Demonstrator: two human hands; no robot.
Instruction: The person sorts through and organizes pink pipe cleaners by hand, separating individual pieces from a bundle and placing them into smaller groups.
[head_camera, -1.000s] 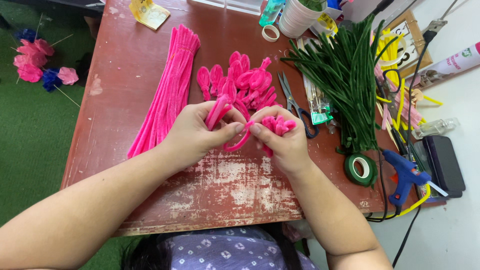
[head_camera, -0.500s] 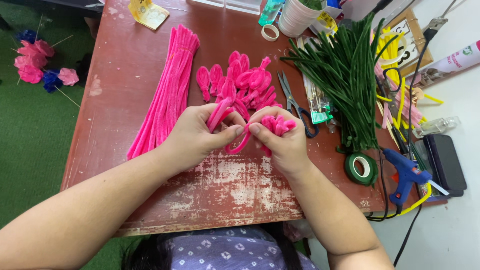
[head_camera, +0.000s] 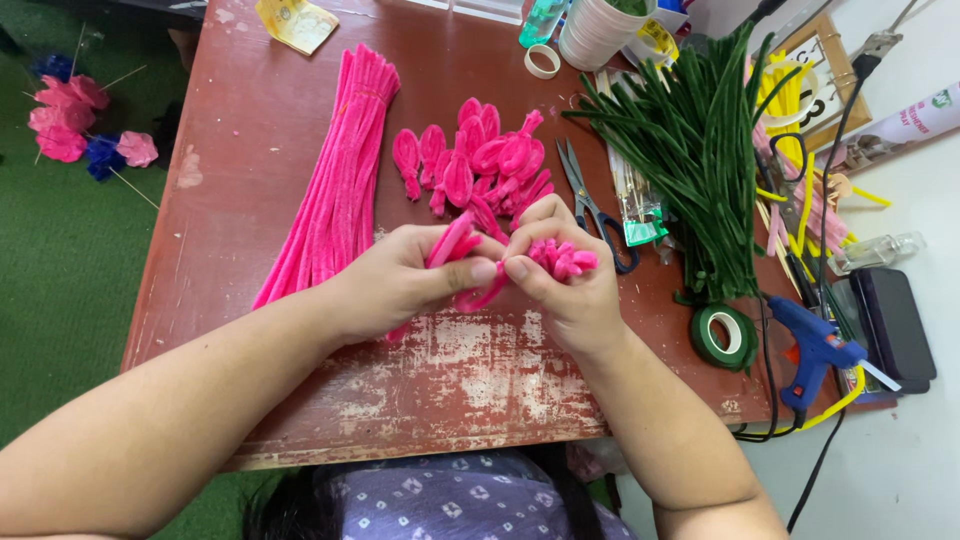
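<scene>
Both of my hands meet over the middle of a worn red-brown table (head_camera: 250, 180). My left hand (head_camera: 405, 280) pinches a pink pipe cleaner (head_camera: 452, 242) that is bent into a loop. My right hand (head_camera: 560, 285) grips a small bunch of folded pink petal loops (head_camera: 565, 260) and touches the same pipe cleaner with its thumb. Just behind my hands lies a pile of finished pink petal shapes (head_camera: 475, 165). A long bundle of straight pink pipe cleaners (head_camera: 335, 185) lies to the left of my hands.
Scissors (head_camera: 590, 205) lie right of the petals. A heap of dark green pipe cleaners (head_camera: 700, 150), green floral tape (head_camera: 725, 338), a blue glue gun (head_camera: 815, 350), yellow pipe cleaners (head_camera: 795, 95) and cables crowd the right side. Pink and blue flowers (head_camera: 70, 130) lie on the green floor.
My hands stay in the same spot; only the fingers shift slightly as they work the pink pipe cleaner.
</scene>
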